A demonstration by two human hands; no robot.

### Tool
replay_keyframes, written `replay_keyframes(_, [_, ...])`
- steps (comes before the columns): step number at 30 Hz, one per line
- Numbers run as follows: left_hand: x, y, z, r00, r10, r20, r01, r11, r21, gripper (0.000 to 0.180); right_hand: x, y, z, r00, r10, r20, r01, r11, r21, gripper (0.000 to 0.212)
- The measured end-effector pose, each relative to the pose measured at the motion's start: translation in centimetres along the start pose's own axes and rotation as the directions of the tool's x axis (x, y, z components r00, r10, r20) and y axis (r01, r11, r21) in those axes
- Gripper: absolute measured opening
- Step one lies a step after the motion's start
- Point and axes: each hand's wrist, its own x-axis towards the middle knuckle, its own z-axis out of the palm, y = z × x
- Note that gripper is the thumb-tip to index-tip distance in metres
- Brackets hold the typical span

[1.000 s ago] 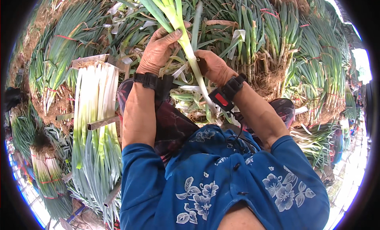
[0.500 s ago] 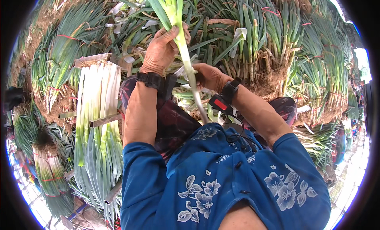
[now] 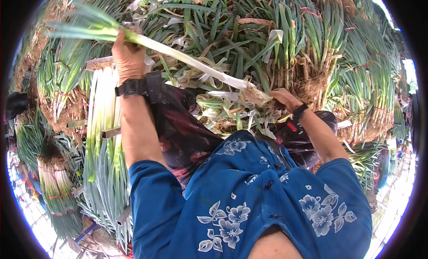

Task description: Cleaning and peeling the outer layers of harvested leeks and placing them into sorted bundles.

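Note:
My left hand [image 3: 128, 58] is closed around a leek [image 3: 191, 61] where its green leaves meet the pale stalk. The leaves fan out to the far left, and the long white stalk slants down to the right to a tuft of roots. Just beyond those roots is my right hand [image 3: 286, 99], its fingers curled; what they hold, if anything, is hidden. Beneath the stalk, loose peeled leaves [image 3: 223, 109] lie in a pile between my knees.
On my left, cleaned leeks [image 3: 103, 112] lie lined up in a metal frame [image 3: 111, 132]. A bundle tied with red bands [image 3: 58, 192] lies farther left. Unpeeled leeks with brown roots [image 3: 307, 83] are heaped ahead and to the right.
My left hand has swung left with the leek, tilting it from nearly upright to a slant, its root end now up off my lap. My right hand has moved right, away from the stalk.

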Motion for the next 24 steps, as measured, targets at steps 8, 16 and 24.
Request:
replay_keyframes(8, [0.0, 12.9, -0.8, 0.986, 0.149, -0.070, -0.138, 0.981, 0.134, 0.016, -2.0, 1.8, -6.2, 0.956, -0.203, -0.212, 0.028, 0.782, -0.623, 0.048])
replay_keyframes(16, [-0.3, 8.9, 1.5, 0.993, -0.052, -0.109, 0.047, 0.998, -0.043, 0.022, -10.8, -19.8, 9.0, 0.357, -0.881, 0.312, 0.663, 0.474, 0.579, 0.061])
replay_keyframes(24, [-1.4, 5.3, 1.2, 0.952, -0.179, -0.249, 0.109, 0.957, -0.269, 0.014, -16.2, -16.9, 10.1, 0.460, -0.886, 0.058, 0.579, 0.349, 0.737, 0.052])
